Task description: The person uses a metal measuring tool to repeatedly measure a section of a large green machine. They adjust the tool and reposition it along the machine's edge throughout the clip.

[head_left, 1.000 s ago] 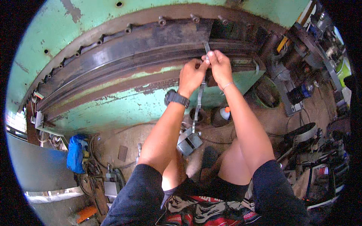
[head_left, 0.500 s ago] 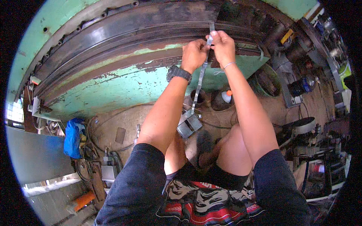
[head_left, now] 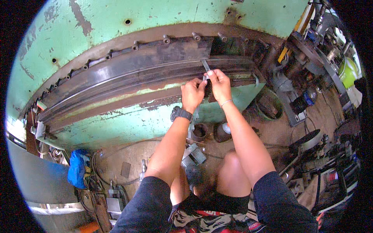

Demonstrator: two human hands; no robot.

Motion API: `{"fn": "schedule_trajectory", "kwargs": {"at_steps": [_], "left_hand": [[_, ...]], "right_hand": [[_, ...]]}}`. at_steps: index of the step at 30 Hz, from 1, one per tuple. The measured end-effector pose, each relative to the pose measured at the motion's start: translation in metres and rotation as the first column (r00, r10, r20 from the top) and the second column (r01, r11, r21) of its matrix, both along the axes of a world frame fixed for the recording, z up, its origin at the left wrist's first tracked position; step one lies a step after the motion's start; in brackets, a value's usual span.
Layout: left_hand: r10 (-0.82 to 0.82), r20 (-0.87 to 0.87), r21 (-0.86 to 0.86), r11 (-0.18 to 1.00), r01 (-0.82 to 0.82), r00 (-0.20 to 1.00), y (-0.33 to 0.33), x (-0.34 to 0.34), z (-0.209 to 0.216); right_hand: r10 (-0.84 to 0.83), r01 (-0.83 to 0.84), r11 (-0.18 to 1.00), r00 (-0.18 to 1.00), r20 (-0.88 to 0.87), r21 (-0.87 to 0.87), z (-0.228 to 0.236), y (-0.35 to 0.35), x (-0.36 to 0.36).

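A narrow grey metal strip (head_left: 206,65) reaches into the gap between the dark upper blade (head_left: 163,56) and the lower bed of a green press brake (head_left: 105,126). My right hand (head_left: 221,86) pinches the strip between thumb and fingers, close to the gap. Just left of and below it, my left hand (head_left: 192,94) also has closed fingers on the strip. A bent length of it hangs below my hands, mostly hidden behind my left wrist, which wears a black watch (head_left: 181,113).
On the floor lies a grey foot pedal (head_left: 197,154) by my feet, with cables around. A round bin (head_left: 269,104) stands right of the machine. Further right is cluttered machinery (head_left: 311,136). A blue bag (head_left: 79,169) hangs at left.
The view has tilted up, showing more of the green upper frame. My hands keep hold of the strip, whose hanging zigzag length now shows far less below them.
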State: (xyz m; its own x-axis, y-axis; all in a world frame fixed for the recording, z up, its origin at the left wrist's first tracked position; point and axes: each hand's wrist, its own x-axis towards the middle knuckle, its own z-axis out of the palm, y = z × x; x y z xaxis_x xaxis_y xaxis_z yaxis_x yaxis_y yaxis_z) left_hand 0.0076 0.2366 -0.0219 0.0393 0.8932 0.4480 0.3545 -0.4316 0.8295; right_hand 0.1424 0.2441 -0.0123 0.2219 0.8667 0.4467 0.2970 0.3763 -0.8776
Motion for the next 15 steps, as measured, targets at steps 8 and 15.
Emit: {"fn": "schedule_trajectory", "kwargs": {"at_steps": [8,15], "left_hand": [[0.189,0.085,0.061,0.979,-0.195,0.978,0.005,0.013,-0.003],[0.242,-0.074,-0.045,0.968,-0.246,0.967,0.009,0.008,0.007]], "right_hand": [[-0.451,0.448,0.889,0.828,0.334,0.09,0.014,0.016,-0.004],[-0.332,0.395,0.914,0.859,0.389,-0.092,0.029,0.023,-0.007]]}}
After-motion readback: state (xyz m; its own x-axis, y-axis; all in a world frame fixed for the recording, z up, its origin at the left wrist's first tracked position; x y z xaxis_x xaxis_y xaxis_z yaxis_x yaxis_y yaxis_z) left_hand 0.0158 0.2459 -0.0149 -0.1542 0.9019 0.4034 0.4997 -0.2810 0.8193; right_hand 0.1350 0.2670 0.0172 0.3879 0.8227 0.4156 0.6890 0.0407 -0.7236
